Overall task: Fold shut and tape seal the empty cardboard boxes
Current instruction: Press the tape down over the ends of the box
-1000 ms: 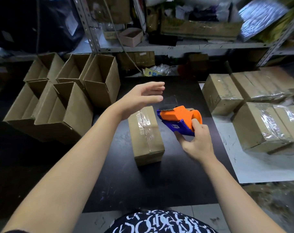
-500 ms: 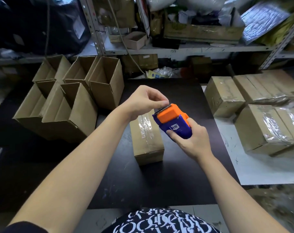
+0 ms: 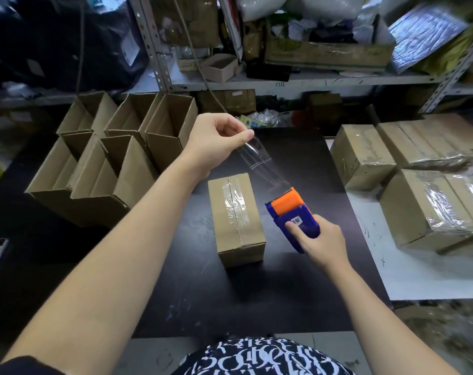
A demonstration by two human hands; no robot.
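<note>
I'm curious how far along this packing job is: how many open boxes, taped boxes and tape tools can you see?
Open boxes: 5, as far as the overlap shows
Taped box in the middle: 1
Taped boxes on the right: 5, some cut by the frame edge
Tape dispenser: 1
Total: 12

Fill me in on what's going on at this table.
A person's left hand pinches the end of a clear tape strip stretched from the orange-and-blue tape dispenser gripped in the right hand. Below it, a closed brown cardboard box lies on the black table, tape already along its top seam. To the left stand open empty cartons; taped boxes sit on the right.
</note>
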